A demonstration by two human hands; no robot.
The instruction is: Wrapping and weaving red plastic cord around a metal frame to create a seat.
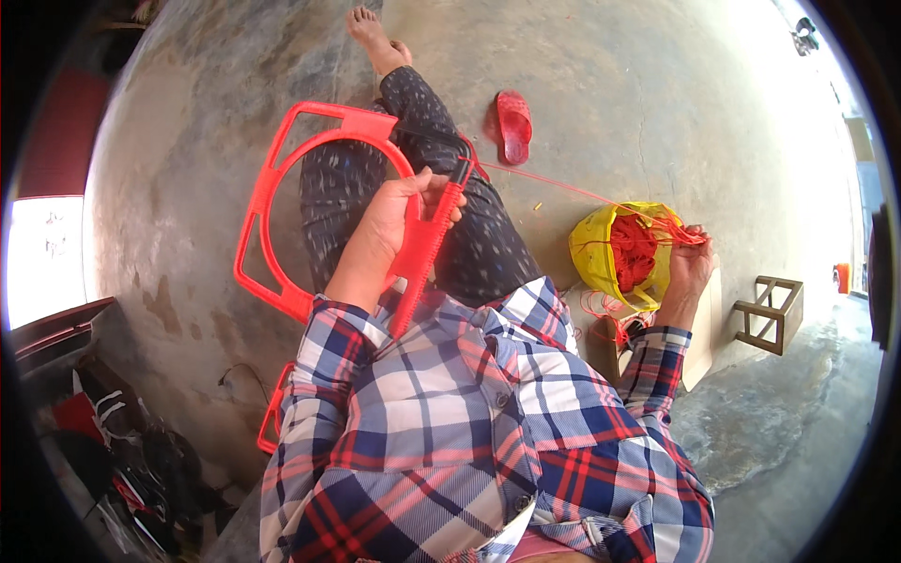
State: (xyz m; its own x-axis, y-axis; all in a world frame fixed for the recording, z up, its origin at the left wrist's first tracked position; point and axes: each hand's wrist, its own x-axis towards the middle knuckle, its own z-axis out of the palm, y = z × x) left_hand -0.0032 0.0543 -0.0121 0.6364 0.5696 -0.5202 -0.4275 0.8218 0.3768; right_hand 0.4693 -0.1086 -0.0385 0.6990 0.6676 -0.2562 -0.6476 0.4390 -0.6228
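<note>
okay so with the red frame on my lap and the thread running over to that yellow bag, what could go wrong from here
1. The red thread runs taut from the red frame, held by the left hand, to the right hand; a hard pull might snap it or jerk the frame.
2. Loose thread heaped in the yellow bag could knot as it feeds out.
3. Strands trailing beside the bag might snag.

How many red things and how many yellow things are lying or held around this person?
Red frame: 1
Red sandal: 1
Red thread bundle: 1
Yellow bag: 1
Red: 3
Yellow: 1
Total: 4
</note>
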